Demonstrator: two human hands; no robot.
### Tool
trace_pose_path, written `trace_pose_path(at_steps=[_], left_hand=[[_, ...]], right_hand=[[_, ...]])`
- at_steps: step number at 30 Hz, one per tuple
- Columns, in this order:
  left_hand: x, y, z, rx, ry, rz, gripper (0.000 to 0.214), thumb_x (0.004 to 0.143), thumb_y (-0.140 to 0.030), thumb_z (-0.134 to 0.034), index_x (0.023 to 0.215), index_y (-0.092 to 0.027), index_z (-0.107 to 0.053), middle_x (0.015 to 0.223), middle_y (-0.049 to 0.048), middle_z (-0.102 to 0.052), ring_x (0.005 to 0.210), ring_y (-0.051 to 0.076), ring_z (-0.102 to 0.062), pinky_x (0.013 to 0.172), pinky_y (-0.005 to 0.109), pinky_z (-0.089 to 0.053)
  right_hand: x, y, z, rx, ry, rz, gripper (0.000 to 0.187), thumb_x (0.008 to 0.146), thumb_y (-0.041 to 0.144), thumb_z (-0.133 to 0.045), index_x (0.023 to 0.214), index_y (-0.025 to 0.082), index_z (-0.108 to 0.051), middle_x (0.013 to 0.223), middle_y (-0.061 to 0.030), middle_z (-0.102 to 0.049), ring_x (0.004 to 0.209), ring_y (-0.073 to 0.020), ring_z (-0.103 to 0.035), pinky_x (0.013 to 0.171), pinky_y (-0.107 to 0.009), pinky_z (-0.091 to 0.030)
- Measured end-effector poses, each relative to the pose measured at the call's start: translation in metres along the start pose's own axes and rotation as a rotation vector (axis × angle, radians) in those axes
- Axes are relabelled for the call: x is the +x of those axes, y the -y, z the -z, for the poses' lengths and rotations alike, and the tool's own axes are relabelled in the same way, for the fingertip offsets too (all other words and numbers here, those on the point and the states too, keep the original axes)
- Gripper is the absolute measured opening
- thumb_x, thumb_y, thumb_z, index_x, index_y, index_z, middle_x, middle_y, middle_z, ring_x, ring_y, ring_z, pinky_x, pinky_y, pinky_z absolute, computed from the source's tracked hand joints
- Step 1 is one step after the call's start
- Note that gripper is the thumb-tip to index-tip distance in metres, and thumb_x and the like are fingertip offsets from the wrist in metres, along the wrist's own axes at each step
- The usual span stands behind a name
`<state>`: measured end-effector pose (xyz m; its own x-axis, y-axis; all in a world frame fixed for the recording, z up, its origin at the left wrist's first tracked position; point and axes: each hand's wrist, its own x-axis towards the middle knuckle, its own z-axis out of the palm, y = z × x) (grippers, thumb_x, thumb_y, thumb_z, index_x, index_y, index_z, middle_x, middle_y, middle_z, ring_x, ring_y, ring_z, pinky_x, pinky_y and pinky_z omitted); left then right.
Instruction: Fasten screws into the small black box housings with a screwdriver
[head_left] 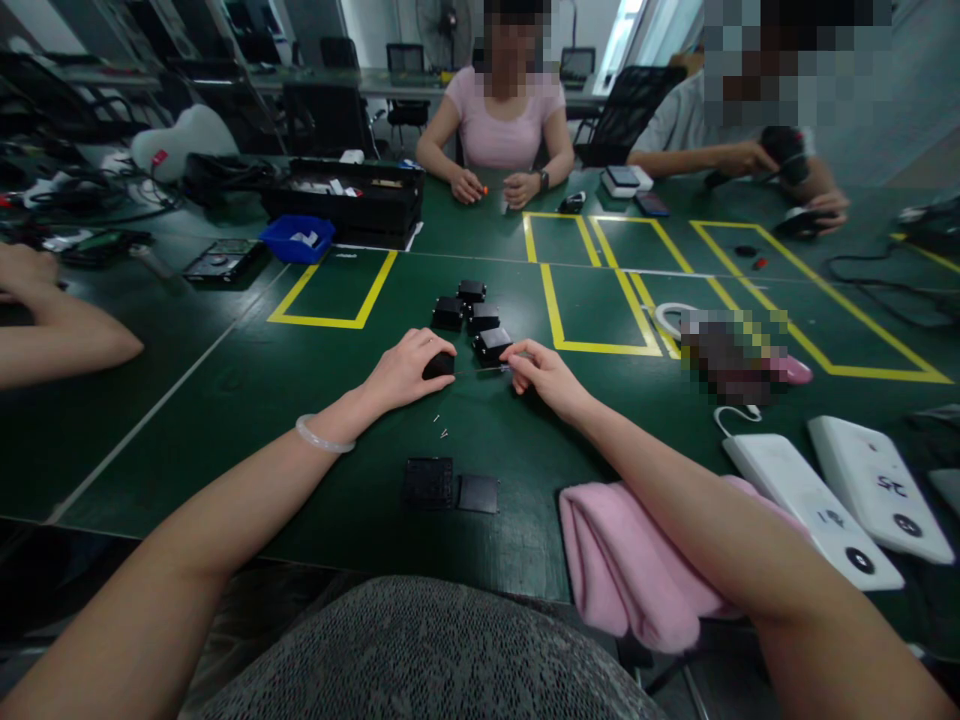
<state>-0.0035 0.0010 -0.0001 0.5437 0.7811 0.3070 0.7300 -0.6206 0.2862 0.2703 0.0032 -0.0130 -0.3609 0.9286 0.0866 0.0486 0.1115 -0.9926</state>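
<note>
My left hand (409, 365) is closed round a small black box (439, 366) resting on the green table (225, 400). My right hand (541, 375) pinches a thin screwdriver (487, 370) whose tip points left at that box. Just beyond my hands lie several more small black boxes (472, 315) in a cluster. Two tiny screws (440, 427) lie on the table below my hands. Nearer to me sit a black square housing (428, 483) and a flat black cover (478, 493).
A pink cloth (630, 560) lies under my right forearm, with two white devices (847, 500) to its right. Yellow tape rectangles (334, 290) mark the table. A blue bin (298, 238) and black tray (352, 200) stand at back left. Other people sit opposite, and another person's arm (60, 335) rests at left.
</note>
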Motion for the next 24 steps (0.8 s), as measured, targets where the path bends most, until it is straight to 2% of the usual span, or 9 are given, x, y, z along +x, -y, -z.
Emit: trace_pose_path(at_steps=[3, 7, 9, 13, 19, 24], left_hand=[[-0.0002, 0.0, -0.0001, -0.006, -0.002, 0.004, 0.03, 0.092, -0.032, -0.072, 0.119, -0.023, -0.063, 0.119, 0.008, -0.065, 0.114, 0.03, -0.058, 0.087, 0.042, -0.055], [0.0, -0.0001, -0.0004, -0.009, -0.001, 0.002, 0.03, 0.092, -0.031, -0.072, 0.119, -0.023, -0.063, 0.119, 0.0084, -0.065, 0.114, 0.03, -0.058, 0.087, 0.042, -0.055], [0.0002, 0.0001, -0.0007, -0.009, -0.003, -0.001, 0.03, 0.092, -0.031, -0.072, 0.119, -0.023, -0.063, 0.118, 0.0084, -0.065, 0.114, 0.03, -0.058, 0.088, 0.043, -0.054], [0.0004, 0.0008, -0.0013, -0.013, -0.005, -0.005, 0.029, 0.092, -0.032, -0.071, 0.118, -0.023, -0.063, 0.118, 0.0079, -0.065, 0.114, 0.03, -0.058, 0.089, 0.043, -0.055], [0.0, 0.0009, -0.0008, -0.01, -0.006, -0.011, 0.029, 0.092, -0.033, -0.071, 0.118, -0.024, -0.063, 0.118, 0.0079, -0.066, 0.113, 0.03, -0.058, 0.089, 0.044, -0.054], [0.0002, 0.0003, 0.0, -0.008, -0.003, -0.01, 0.029, 0.092, -0.032, -0.071, 0.118, -0.023, -0.063, 0.119, 0.0084, -0.066, 0.113, 0.03, -0.058, 0.089, 0.044, -0.054]], right_hand=[[-0.0005, 0.0015, 0.0011, -0.037, -0.025, -0.011, 0.027, 0.088, 0.043, -0.073, 0.096, 0.02, -0.06, 0.053, 0.0092, -0.053, 0.05, -0.0107, -0.052, 0.055, -0.025, -0.04], [-0.0011, 0.0039, -0.0001, -0.032, -0.038, -0.014, 0.027, 0.088, 0.042, -0.073, 0.095, 0.02, -0.06, 0.055, 0.0082, -0.055, 0.051, -0.0105, -0.053, 0.055, -0.025, -0.04], [-0.001, 0.0041, -0.0012, -0.011, -0.031, -0.008, 0.03, 0.089, 0.047, -0.072, 0.094, 0.02, -0.061, 0.055, 0.0083, -0.054, 0.05, -0.0102, -0.051, 0.055, -0.025, -0.04], [-0.0007, 0.0028, -0.0014, 0.01, 0.008, -0.006, 0.034, 0.091, 0.053, -0.069, 0.09, 0.02, -0.06, 0.047, 0.0115, -0.041, 0.046, -0.0099, -0.044, 0.054, -0.025, -0.039], [-0.0028, 0.0055, 0.0008, -0.037, 0.016, -0.013, 0.022, 0.09, 0.038, -0.069, 0.098, 0.019, -0.063, 0.054, 0.0076, -0.054, 0.051, -0.0113, -0.051, 0.057, -0.026, -0.041], [-0.0032, 0.0082, -0.0005, -0.011, 0.039, -0.027, 0.026, 0.094, 0.045, -0.067, 0.094, 0.018, -0.065, 0.049, 0.0096, -0.042, 0.049, -0.0108, -0.045, 0.056, -0.026, -0.04]])
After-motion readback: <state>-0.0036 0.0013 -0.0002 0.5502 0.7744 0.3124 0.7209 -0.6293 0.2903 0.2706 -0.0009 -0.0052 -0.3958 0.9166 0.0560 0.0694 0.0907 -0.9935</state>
